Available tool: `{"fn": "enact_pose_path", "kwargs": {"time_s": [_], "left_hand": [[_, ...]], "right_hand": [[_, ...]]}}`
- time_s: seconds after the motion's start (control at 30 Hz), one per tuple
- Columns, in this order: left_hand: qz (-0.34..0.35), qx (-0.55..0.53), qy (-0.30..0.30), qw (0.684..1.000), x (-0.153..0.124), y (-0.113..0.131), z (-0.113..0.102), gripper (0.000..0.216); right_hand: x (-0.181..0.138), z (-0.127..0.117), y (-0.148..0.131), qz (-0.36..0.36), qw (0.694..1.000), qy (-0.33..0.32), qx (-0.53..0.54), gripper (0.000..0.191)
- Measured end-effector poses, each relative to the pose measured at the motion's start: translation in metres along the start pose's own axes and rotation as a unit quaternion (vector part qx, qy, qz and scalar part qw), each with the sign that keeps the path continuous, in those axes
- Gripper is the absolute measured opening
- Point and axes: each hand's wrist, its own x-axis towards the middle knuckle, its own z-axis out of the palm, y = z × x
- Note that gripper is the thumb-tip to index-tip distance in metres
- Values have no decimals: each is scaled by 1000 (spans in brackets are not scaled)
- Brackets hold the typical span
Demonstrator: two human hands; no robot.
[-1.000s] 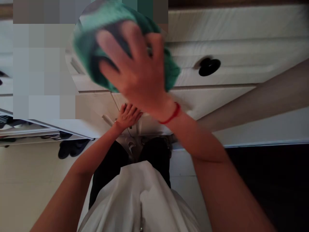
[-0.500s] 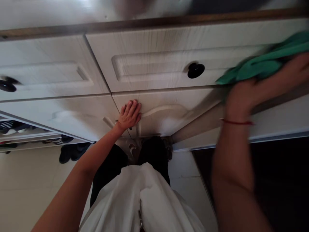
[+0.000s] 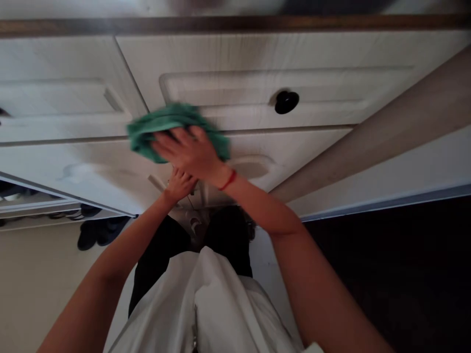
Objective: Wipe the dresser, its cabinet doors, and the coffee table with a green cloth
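A green cloth (image 3: 172, 120) lies against the white drawer front (image 3: 235, 54), over the gap near its lower left corner. My right hand (image 3: 193, 152), with a red string on the wrist, presses on the cloth, fingers spread across it. Just below, my left hand (image 3: 180, 184) rests flat against the cabinet door (image 3: 114, 164), holding nothing. Its fingertips are partly covered by my right hand. To the right of the cloth a round black knob (image 3: 287, 101) sticks out of the drawer.
A brown-edged top (image 3: 235, 23) runs above the drawers. On the right stands a pale side panel (image 3: 397, 113) with dark space below. Dark slippers (image 3: 99, 231) lie on the floor at left, beside a shelf of shoes (image 3: 33, 193).
My right hand has swept the green cloth from the drawer's far right end to its lower left corner. My left hand stays on the door. The view has shifted slightly.
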Motion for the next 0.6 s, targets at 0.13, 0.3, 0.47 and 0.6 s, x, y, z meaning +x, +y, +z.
{"fn": "enact_pose_path", "kwargs": {"time_s": [0.13, 0.3, 0.47, 0.6], "left_hand": [[13, 31, 40, 999, -4, 9, 4, 39], [9, 32, 36, 999, -2, 14, 11, 44], [-2, 12, 27, 1000, -2, 16, 10, 45], [-2, -17, 4, 1000, -3, 14, 13, 37]], "right_hand": [[-126, -6, 113, 257, 960, 30, -111, 33], [-237, 16, 210, 453, 825, 284, -182, 70], [-166, 69, 147, 403, 767, 479, -139, 54], [-61, 78, 37, 368, 857, 354, -68, 43]]}}
